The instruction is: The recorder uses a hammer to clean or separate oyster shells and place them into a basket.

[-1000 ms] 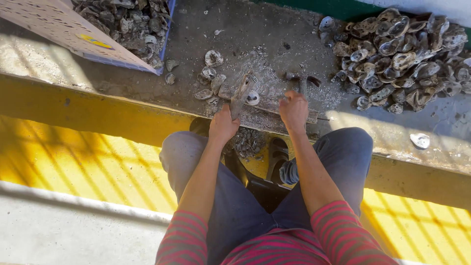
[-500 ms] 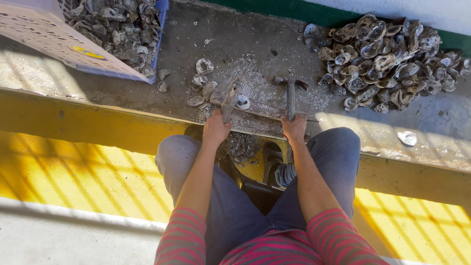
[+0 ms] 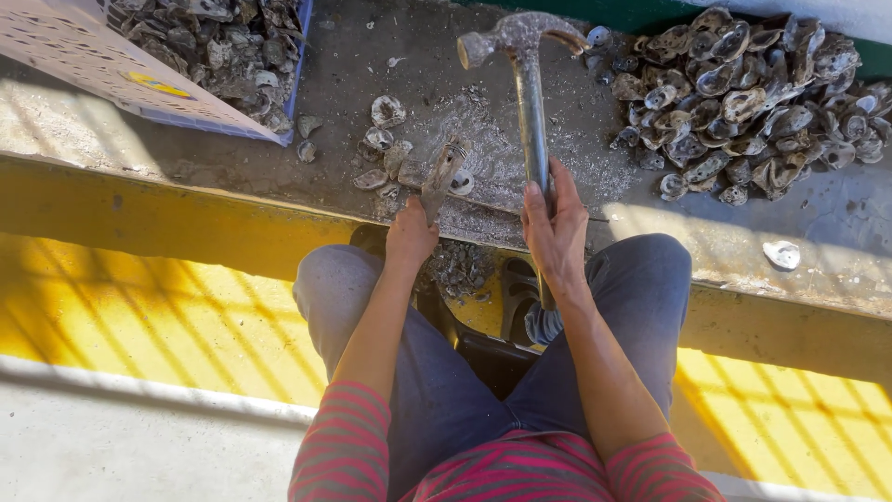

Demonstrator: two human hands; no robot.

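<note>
At frame centre, a hammer (image 3: 523, 93) is gripped by the right hand (image 3: 556, 228), raised for striking; an oyster shell (image 3: 440, 177) is pinned steady on the concrete ledge (image 3: 279, 177) by the left hand (image 3: 410, 237).

Looks like an outdoor oyster-shucking spot, some kind of seafood yard or dockside work area rather than a kitchen. Rough concrete worktop (image 3: 372, 65) caked with grit and crushed shell bits. Big heap of oyster shells (image 3: 743, 98) piled far right, more shells packed in a blue crate (image 3: 218, 42) far left, a few loose shells (image 3: 383, 153) scattered between. Rusty claw hammer (image 3: 525, 84) over the chipped patch in the middle. Yellow-painted ledge (image 3: 139, 214) and floor below, striped with hard sunlight coming through slats. Definitely a working yard, nothing domestic about it.
</note>
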